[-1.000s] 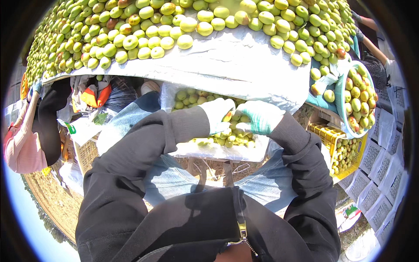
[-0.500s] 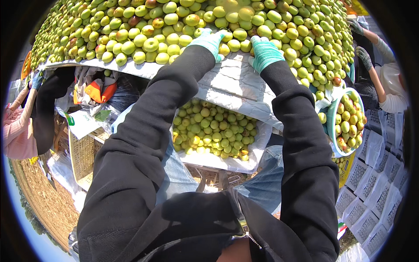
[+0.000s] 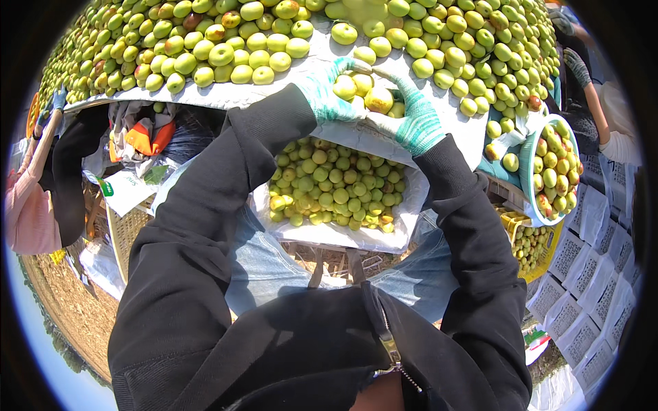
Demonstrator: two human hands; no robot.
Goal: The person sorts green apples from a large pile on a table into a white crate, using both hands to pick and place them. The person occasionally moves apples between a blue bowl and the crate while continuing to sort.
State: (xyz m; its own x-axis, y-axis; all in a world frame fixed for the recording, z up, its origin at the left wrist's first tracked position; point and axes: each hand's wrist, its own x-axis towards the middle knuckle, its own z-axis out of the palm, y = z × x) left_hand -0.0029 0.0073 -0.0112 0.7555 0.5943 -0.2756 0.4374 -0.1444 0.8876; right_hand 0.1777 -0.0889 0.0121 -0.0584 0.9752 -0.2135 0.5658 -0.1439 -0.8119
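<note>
My left hand [image 3: 326, 92] and my right hand [image 3: 415, 116], both in teal-and-white gloves, are cupped together around a cluster of green jujubes [image 3: 378, 100]. The fingers curve around the far side, and the thumbs come close together on the near side. This cluster rests on or just over a pale quilted sheet [image 3: 466, 140] at the near edge of a large heap of jujubes [image 3: 223, 55]. Below the sheet's edge, between my knees, stands a container with a white liner [image 3: 409, 209], full of more jujubes [image 3: 336, 185].
At right, a pale blue basket [image 3: 527, 185] holds redder jujubes, above a yellow crate [image 3: 548, 250]. Stacked crates [image 3: 582, 301] lie farther right. A wicker basket [image 3: 127, 233] is at left. Other people's gloved hands [image 3: 578, 67] and a pink sleeve [image 3: 34, 212] show at both sides.
Both hands have come back toward me from the heap, gathering several jujubes between them. A bare strip of sheet now shows where the heap's edge was.
</note>
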